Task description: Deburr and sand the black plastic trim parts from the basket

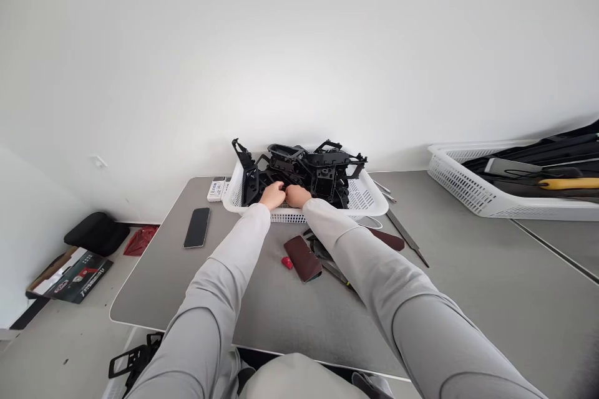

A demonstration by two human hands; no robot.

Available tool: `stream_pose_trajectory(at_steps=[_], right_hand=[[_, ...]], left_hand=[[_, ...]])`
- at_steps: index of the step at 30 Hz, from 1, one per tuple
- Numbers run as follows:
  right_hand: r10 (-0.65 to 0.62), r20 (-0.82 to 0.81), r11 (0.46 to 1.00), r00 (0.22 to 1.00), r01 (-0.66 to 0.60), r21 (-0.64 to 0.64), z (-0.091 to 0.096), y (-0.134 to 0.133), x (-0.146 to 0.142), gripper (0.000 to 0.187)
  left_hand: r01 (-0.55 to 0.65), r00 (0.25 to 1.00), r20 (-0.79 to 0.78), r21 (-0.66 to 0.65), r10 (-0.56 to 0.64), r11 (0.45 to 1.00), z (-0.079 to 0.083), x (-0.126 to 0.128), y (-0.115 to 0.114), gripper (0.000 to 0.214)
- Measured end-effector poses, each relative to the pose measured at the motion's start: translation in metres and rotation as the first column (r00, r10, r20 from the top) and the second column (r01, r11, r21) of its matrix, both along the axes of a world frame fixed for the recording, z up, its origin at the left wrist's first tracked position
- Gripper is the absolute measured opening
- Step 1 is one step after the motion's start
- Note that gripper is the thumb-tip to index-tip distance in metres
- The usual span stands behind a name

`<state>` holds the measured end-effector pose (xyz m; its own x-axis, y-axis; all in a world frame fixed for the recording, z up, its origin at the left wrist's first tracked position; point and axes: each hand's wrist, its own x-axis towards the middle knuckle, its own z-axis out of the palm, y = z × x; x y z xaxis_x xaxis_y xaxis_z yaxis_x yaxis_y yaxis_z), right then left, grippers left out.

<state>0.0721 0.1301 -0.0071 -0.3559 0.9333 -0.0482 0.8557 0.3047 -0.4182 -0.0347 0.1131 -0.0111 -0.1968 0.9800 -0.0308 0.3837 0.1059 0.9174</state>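
Sleeves [206,305] reach across the table [276,324] past a brown case [303,259]. At the near edge of the white basket [286,217], left hand [272,196] and right hand [296,196] nearly touch, fingers curled, any grip impossible to tell; black parts [299,165] fill it beyond them.

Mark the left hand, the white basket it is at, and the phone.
Left hand [272,196]: head view, on the back of the hand.
White basket [287,217]: head view, on its front wall.
Phone [197,227]: head view, on the middle of its dark face.
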Motion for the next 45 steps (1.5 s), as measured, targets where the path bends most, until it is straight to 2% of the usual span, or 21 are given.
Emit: stream_pose_trajectory(at_steps=[2,5,7,9,12,13,14,15,16,18,20,22,24,25,27,28,29,32,37,41,45], right_hand=[[-0.040,-0.034,0.997,0.999,0.038,-0.074,0.005,0.001,0.002,0.035],[-0.058,-0.164,0.996,0.985,0.045,-0.079,0.016,-0.004,0.012,0.033],[-0.034,-0.272,0.998,0.962,0.020,-0.051,0.024,-0.015,0.023,0.025],[0.012,-0.380,1.000,0.925,-0.016,-0.009,0.029,-0.033,0.035,0.027],[0.127,-0.503,0.992,0.855,-0.116,0.053,0.029,-0.074,0.052,0.029],[0.164,-0.530,0.986,0.832,-0.148,0.074,0.027,-0.089,0.057,0.026],[0.226,-0.561,0.974,0.796,-0.196,0.113,0.023,-0.103,0.061,0.021],[0.365,-0.592,0.931,0.718,-0.284,0.230,0.018,-0.116,0.064,0.019],[0.482,-0.581,0.876,0.656,-0.347,0.335,0.012,-0.127,0.066,0.018],[0.597,-0.535,0.802,0.598,-0.418,0.428,-0.001,-0.145,0.069,0.022],[0.603,-0.498,0.795,0.623,-0.416,0.442,-0.015,-0.157,0.069,0.025],[0.581,-0.466,0.810,0.668,-0.413,0.417,-0.026,-0.165,0.069,0.032],[0.545,-0.426,0.832,0.723,-0.401,0.384,-0.033,-0.169,0.070,0.040],[0.492,-0.381,0.860,0.783,-0.369,0.353,-0.036,-0.170,0.071,0.043],[0.294,-0.234,0.938,0.927,-0.233,0.256,-0.042,-0.168,0.079,0.046],[0.147,-0.103,0.974,0.984,-0.126,0.186,-0.045,-0.166,0.084,0.045],[0.042,-0.025,0.990,0.999,-0.038,0.137,-0.048,-0.162,0.091,0.042],[-0.113,0.105,0.993,0.988,0.110,0.041,-0.059,-0.151,0.110,0.031],[-0.201,0.197,0.978,0.960,0.209,-0.021,-0.071,-0.142,0.119,0.026],[-0.271,0.188,0.961,0.944,0.277,-0.007,-0.067,-0.137,0.121,0.031],[-0.292,0.125,0.956,0.948,0.289,0.045,-0.055,-0.139,0.126,0.036]], left_hand=[[-0.088,0.990,0.115,0.070,0.079,0.994,0.002,-0.006,-0.010,0.023],[-0.260,0.932,0.295,0.147,0.208,0.954,0.005,-0.018,-0.031,0.027],[-0.364,0.873,0.393,0.131,0.288,0.922,0.005,-0.027,-0.050,0.030],[-0.380,0.829,0.464,0.060,0.311,0.923,0.004,-0.035,-0.071,0.034],[-0.232,0.805,0.544,-0.079,0.237,0.969,0.001,-0.039,-0.103,0.049],[-0.116,0.792,0.585,-0.139,0.176,0.983,0.000,-0.039,-0.114,0.054],[0.113,0.722,0.688,-0.225,0.076,0.968,-0.002,-0.038,-0.124,0.059],[0.300,0.618,0.786,-0.234,-0.002,0.925,-0.006,-0.037,-0.133,0.064],[0.411,0.507,0.861,-0.188,-0.052,0.892,-0.010,-0.035,-0.142,0.070],[0.547,0.366,0.924,-0.119,-0.109,0.829,-0.021,-0.030,-0.157,0.079],[0.580,0.296,0.951,-0.100,-0.094,0.809,-0.034,-0.026,-0.168,0.078],[0.511,0.288,0.956,-0.111,-0.048,0.853,-0.047,-0.023,-0.176,0.070],[0.429,0.331,0.944,-0.155,0.005,0.890,-0.057,-0.021,-0.181,0.060],[0.388,0.355,0.934,-0.170,0.024,0.906,-0.060,-0.020,-0.182,0.055],[0.325,0.391,0.919,-0.190,0.051,0.926,-0.062,-0.021,-0.182,0.050],[0.301,0.397,0.916,-0.191,0.059,0.934,-0.062,-0.021,-0.180,0.049],[0.286,0.398,0.915,-0.190,0.064,0.939,-0.061,-0.022,-0.179,0.049],[0.275,0.392,0.918,-0.182,0.062,0.944,-0.059,-0.024,-0.173,0.053],[0.278,0.398,0.914,-0.204,0.081,0.939,-0.063,-0.021,-0.165,0.055],[0.222,0.414,0.891,-0.299,0.188,0.928,-0.069,-0.020,-0.161,0.058],[0.227,0.395,0.903,-0.272,0.167,0.935,-0.069,-0.020,-0.159,0.064]])
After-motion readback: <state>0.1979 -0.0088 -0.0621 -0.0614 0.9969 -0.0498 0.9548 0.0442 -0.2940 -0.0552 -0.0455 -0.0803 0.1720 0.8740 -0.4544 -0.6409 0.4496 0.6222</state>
